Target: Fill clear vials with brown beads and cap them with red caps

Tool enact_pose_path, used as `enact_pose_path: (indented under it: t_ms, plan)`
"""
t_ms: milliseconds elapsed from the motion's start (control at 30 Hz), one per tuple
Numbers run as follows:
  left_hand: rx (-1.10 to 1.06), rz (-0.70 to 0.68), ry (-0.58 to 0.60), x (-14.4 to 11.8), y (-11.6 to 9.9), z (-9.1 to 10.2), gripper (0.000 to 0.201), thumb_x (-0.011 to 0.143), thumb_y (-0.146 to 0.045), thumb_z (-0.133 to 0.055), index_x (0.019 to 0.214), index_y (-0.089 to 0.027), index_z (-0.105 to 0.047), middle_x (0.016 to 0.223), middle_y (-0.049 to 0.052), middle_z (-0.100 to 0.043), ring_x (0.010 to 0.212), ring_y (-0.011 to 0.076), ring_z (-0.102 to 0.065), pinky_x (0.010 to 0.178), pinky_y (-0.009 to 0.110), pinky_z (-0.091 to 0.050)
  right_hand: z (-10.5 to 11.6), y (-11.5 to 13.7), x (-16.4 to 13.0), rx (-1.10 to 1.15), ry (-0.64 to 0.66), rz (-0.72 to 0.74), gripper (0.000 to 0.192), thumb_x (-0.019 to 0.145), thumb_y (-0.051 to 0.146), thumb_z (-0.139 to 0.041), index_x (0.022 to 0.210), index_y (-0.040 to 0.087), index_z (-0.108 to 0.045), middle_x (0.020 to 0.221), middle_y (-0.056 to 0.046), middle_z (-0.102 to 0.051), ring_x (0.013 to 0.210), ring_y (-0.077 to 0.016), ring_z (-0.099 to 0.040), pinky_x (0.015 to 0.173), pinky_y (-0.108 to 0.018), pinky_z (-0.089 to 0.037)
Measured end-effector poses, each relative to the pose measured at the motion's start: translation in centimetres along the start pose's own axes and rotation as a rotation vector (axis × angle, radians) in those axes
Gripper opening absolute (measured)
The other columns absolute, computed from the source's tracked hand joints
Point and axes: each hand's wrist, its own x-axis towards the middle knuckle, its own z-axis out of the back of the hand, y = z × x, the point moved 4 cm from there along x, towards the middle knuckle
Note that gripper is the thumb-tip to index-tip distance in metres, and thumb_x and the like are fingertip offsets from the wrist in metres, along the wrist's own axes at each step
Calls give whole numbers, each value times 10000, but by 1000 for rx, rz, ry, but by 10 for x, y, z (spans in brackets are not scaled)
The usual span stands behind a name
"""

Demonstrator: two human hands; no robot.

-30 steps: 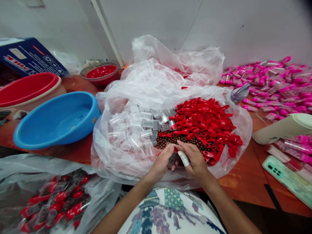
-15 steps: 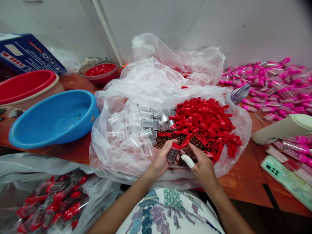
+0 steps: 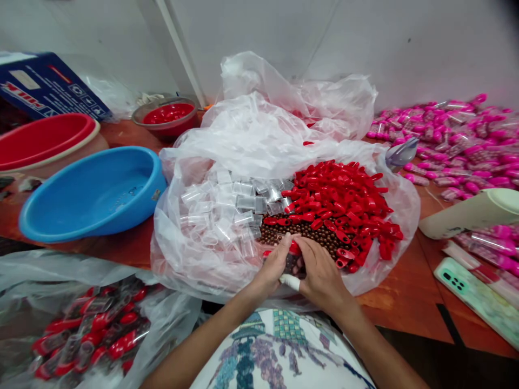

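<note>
My left hand (image 3: 274, 266) is closed around a small clear plastic tube (image 3: 290, 263) with dark brown balls inside. My right hand (image 3: 324, 273) also grips it, fingers curled over a red cap (image 3: 295, 248) at the tube's top; how far the cap sits on is hidden. A white wrapping (image 3: 291, 281) covers my right thumb, which presses near the tube's lower end. Just beyond my hands lie loose brown balls (image 3: 279, 236). A heap of red plastic caps (image 3: 338, 197) rises to the right, and empty clear tubes (image 3: 223, 202) are piled to the left.
A crumpled plastic sheet (image 3: 251, 129) lies under the piles. At left are a blue basin (image 3: 91, 197), a red basin (image 3: 44, 141) and a bag of filled red-capped tubes (image 3: 95, 327). On the right: pink-capped tubes (image 3: 466, 140), a pale bottle (image 3: 462, 216), a phone (image 3: 478, 297).
My right hand has moved left and closed over the tube with the red cap. Earlier its fingers were apart from the tube, at a red piece beside it.
</note>
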Motion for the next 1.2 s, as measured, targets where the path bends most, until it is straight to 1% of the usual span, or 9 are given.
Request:
enact_pose_path:
  t_ms: [367, 500, 633, 733, 833, 900, 1000, 1133, 1200]
  plan:
    - [135, -17, -18, -8, 0, 6, 435, 847, -441, -397, 1190, -202, -515, 570, -19, -511, 472, 105, -453, 462, 206, -362, -9, -1, -6, 31, -47, 140, 602, 753, 290, -559, 1293, 120, -354, 1150, -170, -540, 1036, -280, -513, 843, -414, -441]
    - [527, -254, -24, -17, -39, 16, 337, 850, -395, -443, 1066, -200, -614, 818, 46, -596, 780, 173, -542, 767, 278, -419, -6, -5, -6, 78, 52, 57, 651, 745, 393, -603, 1296, 136, -370, 1183, -156, -523, 1064, -281, -485, 882, -428, -414]
    - [987, -519, -269, -22, -81, 48, 263, 775, -332, -583, 1012, -229, -633, 981, 69, -570, 990, 244, -464, 936, 346, -318, -8, 0, -8, 105, 203, 26, 734, 749, 455, -605, 1358, 164, -315, 1198, -136, -518, 1072, -274, -459, 908, -443, -388]
    - [1517, -510, -349, -17, -88, 68, 236, 781, -232, -561, 1006, -199, -626, 956, 87, -561, 995, 264, -424, 934, 396, -309, -11, 5, -9, 123, 267, 64, 720, 748, 456, -609, 1353, 175, -339, 1212, -131, -514, 1085, -283, -442, 929, -467, -366]
    - [1849, -467, -293, -12, -83, 73, 309, 811, -179, -497, 1109, -187, -577, 944, 88, -569, 940, 247, -438, 866, 381, -360, -11, 0, -6, 140, 253, 51, 457, 804, 334, -566, 1238, 212, -488, 1195, -101, -527, 1071, -258, -455, 917, -439, -385]
    - [1859, -489, -262, -12, -83, 68, 406, 828, -207, -480, 1234, -201, -491, 947, 82, -569, 917, 235, -453, 838, 369, -380, -11, -11, -1, 145, 210, 13, 362, 811, 148, -495, 1163, 217, -547, 1147, -84, -551, 1040, -227, -475, 898, -399, -410]
    - [1656, -517, -202, -10, -84, 55, 440, 866, -269, -423, 1305, -231, -415, 948, 68, -570, 907, 214, -489, 845, 367, -391, -15, -26, 18, 117, 152, 2, 510, 718, -27, -403, 1156, 187, -553, 1121, -81, -569, 1028, -210, -483, 903, -365, -423]
    - [1225, -477, -169, -1, -82, 43, 282, 864, -308, -422, 1099, -214, -545, 941, 41, -583, 861, 171, -548, 806, 316, -426, -29, -32, 57, -42, 136, 61, 517, 767, -11, -381, 1244, 158, -489, 1262, -109, -507, 1053, -228, -479, 907, -373, -419]
    - [978, -381, -183, 4, -78, 44, 231, 821, -352, -498, 986, -194, -535, 815, 9, -579, 723, 145, -571, 689, 280, -460, -37, -31, 74, -79, 163, 73, 444, 808, 51, -423, 1231, 159, -505, 1180, -121, -563, 994, -236, -509, 854, -368, -440]
